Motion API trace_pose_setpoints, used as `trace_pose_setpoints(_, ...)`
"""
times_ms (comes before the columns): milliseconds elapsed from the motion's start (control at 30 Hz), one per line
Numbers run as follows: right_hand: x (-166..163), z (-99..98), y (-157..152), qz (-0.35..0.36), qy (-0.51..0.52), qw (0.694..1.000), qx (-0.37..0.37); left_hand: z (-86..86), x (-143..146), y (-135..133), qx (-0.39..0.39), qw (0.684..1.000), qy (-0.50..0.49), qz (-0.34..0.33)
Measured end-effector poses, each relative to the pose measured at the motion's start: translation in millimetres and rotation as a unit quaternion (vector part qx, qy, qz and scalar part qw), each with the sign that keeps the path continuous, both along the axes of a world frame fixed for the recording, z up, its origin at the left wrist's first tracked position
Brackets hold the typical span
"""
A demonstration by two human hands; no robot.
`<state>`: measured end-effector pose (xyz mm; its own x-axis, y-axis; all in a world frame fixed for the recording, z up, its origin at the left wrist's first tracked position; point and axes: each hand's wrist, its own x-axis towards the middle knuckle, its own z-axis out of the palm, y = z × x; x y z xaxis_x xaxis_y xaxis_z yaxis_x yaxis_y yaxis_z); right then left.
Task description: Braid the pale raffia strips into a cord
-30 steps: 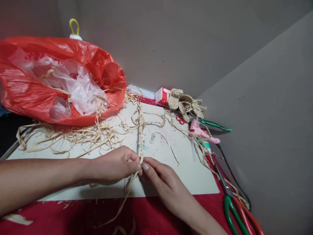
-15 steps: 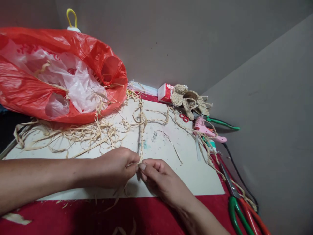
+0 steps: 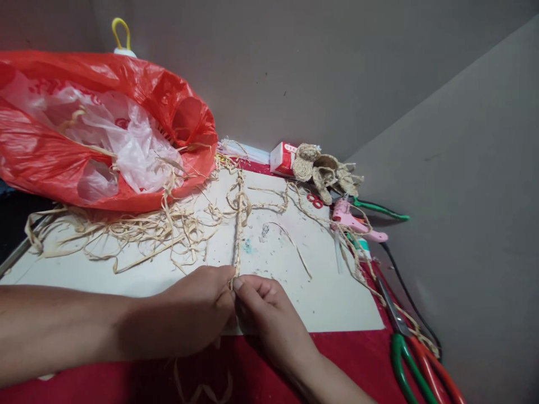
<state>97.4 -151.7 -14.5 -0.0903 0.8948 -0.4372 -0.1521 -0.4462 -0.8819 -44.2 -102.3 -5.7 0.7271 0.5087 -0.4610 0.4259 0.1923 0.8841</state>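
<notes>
A thin braided cord of pale straw-like fibre runs down the white board toward me. At its near end my left hand is closed on it, thumb and bent fingers pressed together. Right beside it, my right hand pinches the same end between thumb and forefinger. The two hands nearly touch, and the strand ends between them are mostly hidden. The cord's far end lies among loops of more cord on the board.
Loose fibre strips lie left, below a red plastic bag. To the right are a pink glue gun, scissors, rolled braided pieces and a small red-white box. Red cloth lies under the board; grey walls stand behind.
Both hands have moved slightly toward me and left along with the cord's end. My left hand has turned and dropped lower. The view has shifted a little.
</notes>
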Motion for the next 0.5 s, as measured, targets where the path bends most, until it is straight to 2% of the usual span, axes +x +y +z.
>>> trace_pose_setpoints(100, -1, -3.5, -2, -0.015, 0.034, 0.999, -0.017, -0.4, 4, -4, 0.076, 0.997, -0.006, 0.019)
trace_pose_setpoints(233, 0, -7.1, -3, -0.006, 0.018, 1.000, 0.005, 2.7, 9, -3, 0.121, 0.992, 0.043, 0.018)
trace_pose_setpoints(367, 1, -6.5, -3, -0.010, 0.013, 1.000, 0.015, 10.3, 6, 0, 0.162, 0.985, 0.057, -0.011)
trace_pose_setpoints(500, 5, -2.2, -4, -0.009, -0.004, 1.000, 0.007, 25.8, -5, 14, 0.214, 0.972, 0.061, -0.077)
